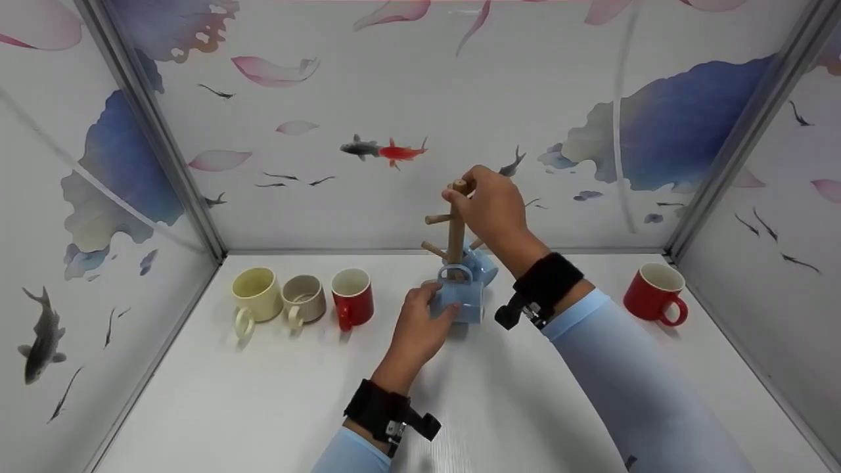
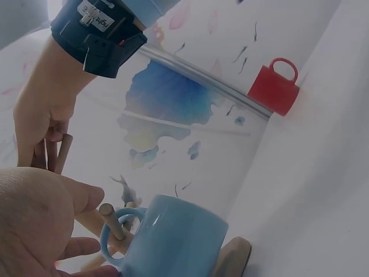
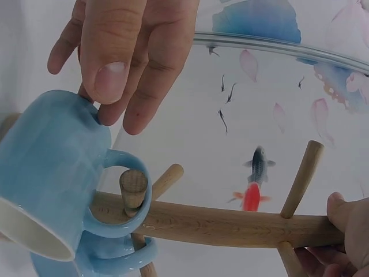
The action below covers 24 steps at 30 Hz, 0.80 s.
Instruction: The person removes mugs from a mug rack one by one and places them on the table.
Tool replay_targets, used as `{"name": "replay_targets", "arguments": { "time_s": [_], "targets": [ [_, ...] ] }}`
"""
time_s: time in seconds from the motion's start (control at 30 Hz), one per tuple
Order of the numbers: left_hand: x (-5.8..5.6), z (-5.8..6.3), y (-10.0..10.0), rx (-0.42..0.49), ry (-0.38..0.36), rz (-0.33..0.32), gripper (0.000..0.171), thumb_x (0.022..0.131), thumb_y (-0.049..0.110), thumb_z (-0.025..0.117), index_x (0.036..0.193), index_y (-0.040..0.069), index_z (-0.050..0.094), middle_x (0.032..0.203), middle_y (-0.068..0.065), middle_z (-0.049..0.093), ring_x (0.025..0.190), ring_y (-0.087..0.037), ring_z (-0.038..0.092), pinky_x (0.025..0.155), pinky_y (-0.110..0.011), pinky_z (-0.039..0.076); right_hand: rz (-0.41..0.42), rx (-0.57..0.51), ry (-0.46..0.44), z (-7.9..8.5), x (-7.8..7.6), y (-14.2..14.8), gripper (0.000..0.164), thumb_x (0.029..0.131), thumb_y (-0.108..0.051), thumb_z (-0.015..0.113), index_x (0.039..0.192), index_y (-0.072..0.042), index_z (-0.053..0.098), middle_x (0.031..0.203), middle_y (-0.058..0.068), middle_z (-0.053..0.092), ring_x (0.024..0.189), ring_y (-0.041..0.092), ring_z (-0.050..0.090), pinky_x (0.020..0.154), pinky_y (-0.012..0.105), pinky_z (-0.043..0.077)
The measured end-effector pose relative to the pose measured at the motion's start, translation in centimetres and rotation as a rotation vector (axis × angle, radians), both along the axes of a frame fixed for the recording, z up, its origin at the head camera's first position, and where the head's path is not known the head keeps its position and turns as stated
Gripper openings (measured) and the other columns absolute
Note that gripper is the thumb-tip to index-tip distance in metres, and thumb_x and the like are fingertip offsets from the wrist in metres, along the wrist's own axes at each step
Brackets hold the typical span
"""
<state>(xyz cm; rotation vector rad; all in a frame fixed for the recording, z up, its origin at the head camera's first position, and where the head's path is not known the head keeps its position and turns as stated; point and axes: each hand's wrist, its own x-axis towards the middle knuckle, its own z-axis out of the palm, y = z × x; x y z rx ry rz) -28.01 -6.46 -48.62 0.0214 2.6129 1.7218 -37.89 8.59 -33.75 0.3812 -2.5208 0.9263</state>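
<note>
A wooden mug tree (image 1: pixel 456 236) stands near the back wall, with pegs sticking out from its post. My right hand (image 1: pixel 496 203) grips the top of the post between thumb and fingers. A light blue mug (image 1: pixel 470 303) hangs low on the front side, a peg passing through its handle in both wrist views. Beside this mug is my left hand (image 1: pixel 420 328), thumb and fingers extended near its body; contact is hard to tell. Behind it, a second light blue mug (image 3: pixel 104 254) has a peg through its handle and is partly hidden.
Left of the mug tree stand a yellow mug (image 1: pixel 266 295), a beige mug (image 1: pixel 314 305) and a red mug (image 1: pixel 358 305) in a row. Another red mug (image 1: pixel 647 292) is at the right. Printed walls (image 1: pixel 394 85) enclose the white table (image 1: pixel 263 407).
</note>
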Motion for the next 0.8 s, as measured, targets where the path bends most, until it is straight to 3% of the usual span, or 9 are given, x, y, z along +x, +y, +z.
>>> {"name": "replay_targets", "arguments": {
  "time_s": [0.23,0.47,0.63,0.8],
  "targets": [
    [0.0,-0.1,-0.2,0.017,-0.010,-0.007,0.065,0.111,0.037,0.072,0.167,0.009,0.052,0.166,-0.016,0.051,0.161,-0.034,0.051,0.134,-0.056,0.044,0.040,-0.057,-0.013,0.4,0.6,0.8,0.035,0.112,-0.036,0.076,0.133,-0.008,0.075,0.126,0.011,0.080,0.116,0.029,0.078,0.099,0.045,0.069],
    [-0.1,0.0,-0.3,0.023,-0.016,-0.003,0.064,0.111,0.035,0.073,0.167,0.010,0.052,0.166,-0.015,0.052,0.160,-0.034,0.052,0.134,-0.056,0.045,0.053,-0.106,0.161,-0.7,2.6,3.0,0.030,0.114,-0.030,0.073,0.132,-0.006,0.075,0.127,0.013,0.077,0.116,0.031,0.078,0.098,0.047,0.067],
    [-0.2,-0.1,-0.2,0.007,-0.018,0.016,0.063,0.111,0.034,0.073,0.166,0.012,0.053,0.165,-0.013,0.053,0.159,-0.033,0.053,0.133,-0.055,0.047,0.028,-0.213,0.171,-2.8,4.4,5.2,0.028,0.114,-0.031,0.072,0.129,-0.008,0.077,0.125,0.011,0.079,0.110,0.030,0.077,0.089,0.042,0.064],
    [-0.4,-0.4,-0.2,0.011,-0.023,0.026,0.062,0.111,0.033,0.073,0.166,0.012,0.053,0.165,-0.012,0.052,0.160,-0.034,0.053,0.131,-0.054,0.050,-0.018,-0.322,0.050,-6.4,5.4,7.2,0.031,0.114,-0.035,0.071,0.129,-0.009,0.076,0.124,0.010,0.079,0.111,0.029,0.075,0.090,0.041,0.061]
  ]
}}
